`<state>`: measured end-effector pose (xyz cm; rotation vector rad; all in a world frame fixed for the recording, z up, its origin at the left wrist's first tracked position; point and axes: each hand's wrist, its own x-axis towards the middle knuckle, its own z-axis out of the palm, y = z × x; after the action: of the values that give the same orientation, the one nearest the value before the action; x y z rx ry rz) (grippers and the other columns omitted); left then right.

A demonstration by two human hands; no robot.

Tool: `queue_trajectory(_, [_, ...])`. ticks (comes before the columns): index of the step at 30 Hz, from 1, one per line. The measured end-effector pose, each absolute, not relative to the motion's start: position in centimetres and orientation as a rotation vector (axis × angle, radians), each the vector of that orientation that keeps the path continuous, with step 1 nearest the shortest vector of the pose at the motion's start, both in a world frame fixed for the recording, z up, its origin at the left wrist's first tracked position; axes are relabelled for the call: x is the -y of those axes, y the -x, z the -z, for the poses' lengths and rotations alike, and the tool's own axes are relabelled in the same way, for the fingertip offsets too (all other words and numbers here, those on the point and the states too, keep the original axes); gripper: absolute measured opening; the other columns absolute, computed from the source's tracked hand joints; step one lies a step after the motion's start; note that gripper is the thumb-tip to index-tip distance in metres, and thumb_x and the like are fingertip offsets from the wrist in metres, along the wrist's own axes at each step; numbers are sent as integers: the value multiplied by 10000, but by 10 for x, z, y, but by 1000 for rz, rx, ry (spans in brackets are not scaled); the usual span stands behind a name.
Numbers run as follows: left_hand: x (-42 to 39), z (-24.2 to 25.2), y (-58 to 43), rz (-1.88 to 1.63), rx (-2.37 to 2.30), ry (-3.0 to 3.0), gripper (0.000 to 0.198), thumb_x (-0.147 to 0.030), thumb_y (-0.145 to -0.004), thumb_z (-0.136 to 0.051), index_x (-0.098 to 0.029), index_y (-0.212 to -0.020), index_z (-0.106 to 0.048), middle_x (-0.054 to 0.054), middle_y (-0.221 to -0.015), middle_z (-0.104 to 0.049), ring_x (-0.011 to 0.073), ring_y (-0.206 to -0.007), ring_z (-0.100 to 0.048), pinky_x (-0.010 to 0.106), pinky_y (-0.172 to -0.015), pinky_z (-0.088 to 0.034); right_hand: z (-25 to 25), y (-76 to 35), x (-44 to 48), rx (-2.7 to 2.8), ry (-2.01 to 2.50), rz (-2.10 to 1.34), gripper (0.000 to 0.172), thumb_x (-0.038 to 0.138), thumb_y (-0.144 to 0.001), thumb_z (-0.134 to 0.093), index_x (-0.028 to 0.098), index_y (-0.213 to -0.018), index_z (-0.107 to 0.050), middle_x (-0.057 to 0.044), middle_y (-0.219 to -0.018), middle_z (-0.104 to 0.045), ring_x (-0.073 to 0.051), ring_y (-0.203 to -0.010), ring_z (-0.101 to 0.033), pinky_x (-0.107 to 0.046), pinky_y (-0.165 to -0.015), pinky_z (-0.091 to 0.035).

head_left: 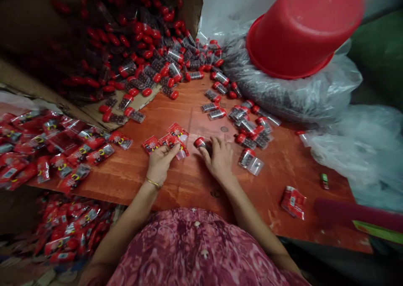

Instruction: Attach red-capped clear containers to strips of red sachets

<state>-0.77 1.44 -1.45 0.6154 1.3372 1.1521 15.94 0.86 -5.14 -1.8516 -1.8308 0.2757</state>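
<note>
Near the middle of the tabletop, my left hand pinches a small red printed plastic packet between thumb and fingers. More red packets lie under and beside it. My right hand is curled around a small clear container with a red cap; only its cap end shows, the rest being behind the fingers. To the right of that hand lies a loose pile of similar red-capped containers with dark contents. One container rests close by with a clear piece of plastic.
A cardboard box on its side spills many red-capped containers onto the table. Filled red packets are heaped at left, with more below the edge. A red tub sits upside down on a stuffed plastic bag. A red packet lies at right.
</note>
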Motion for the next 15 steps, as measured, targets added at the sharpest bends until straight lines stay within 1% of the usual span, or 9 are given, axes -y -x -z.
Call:
queue_trajectory(2, [-17, 12, 7, -1109, -1325, -558, 446, -497, -401, -803, -119, -566, -632, -4, -553, -626, 77, -522, -526, 197, -545, -414, 57, -167, -10, 1881, 1922, -257, 387, 428, -828, -501, 125, -1051, -591, -173, -1149, -574, -310, -1006, -480, -449, -831, -375])
queue_trajectory(3, [-19, 11, 6, -1087, -1321, -527, 453, -498, -388, -806, -119, -559, -625, -5, -546, -624, 74, -509, -523, 192, -528, -405, 59, -169, -10, 1895, 1911, -288, 353, 405, -826, -506, 126, -1022, -596, -172, -1130, -583, -305, -992, -487, -445, -825, -379])
queue_trajectory(5, [-20, 9, 4, -1070, -1309, -469, 459, -494, -370, -812, -124, -559, -617, -4, -554, -631, 70, -500, -529, 183, -506, -396, 60, -171, -8, 1850, 1852, -398, 290, 369, -819, -509, 130, -960, -595, -157, -1021, -617, -277, -917, -515, -425, -798, -397])
queue_trajectory(7, [-21, 6, 3, -1068, -1298, -429, 466, -489, -353, -817, -131, -570, -615, -4, -568, -641, 70, -505, -543, 177, -501, -401, 56, -172, -3, 1710, 1735, -597, 251, 361, -811, -513, 147, -925, -579, -110, -883, -630, -228, -806, -538, -380, -743, -427])
queue_trajectory(9, [-21, 5, 3, -1069, -1293, -407, 477, -489, -333, -821, -135, -575, -613, -8, -568, -643, 69, -507, -549, 175, -505, -414, 47, -172, 3, 1531, 1573, -858, 242, 384, -791, -538, 172, -904, -568, -51, -786, -612, -172, -683, -533, -311, -647, -445])
queue_trajectory(12, [-21, 4, 1, -1059, -1285, -396, 484, -490, -316, -822, -133, -568, -613, -8, -566, -644, 70, -514, -554, 176, -513, -429, 28, -172, 15, 1354, 1385, -1219, 269, 416, -736, -600, 184, -872, -585, 6, -692, -575, -104, -508, -466, -237, -482, -401])
queue_trajectory(13, [-21, 4, 0, -1052, -1280, -402, 481, -490, -321, -821, -133, -568, -616, -6, -570, -646, 71, -515, -554, 176, -510, -430, 22, -171, 18, 1337, 1356, -1287, 266, 409, -722, -616, 181, -860, -599, 11, -673, -572, -95, -488, -453, -228, -464, -389])
queue_trajectory(15, [-20, 5, -2, -1032, -1269, -426, 472, -495, -336, -817, -134, -567, -621, -2, -573, -650, 71, -506, -547, 177, -497, -426, 12, -169, 23, 1333, 1326, -1322, 240, 375, -704, -637, 175, -835, -624, 6, -672, -588, -100, -522, -480, -226, -489, -398])
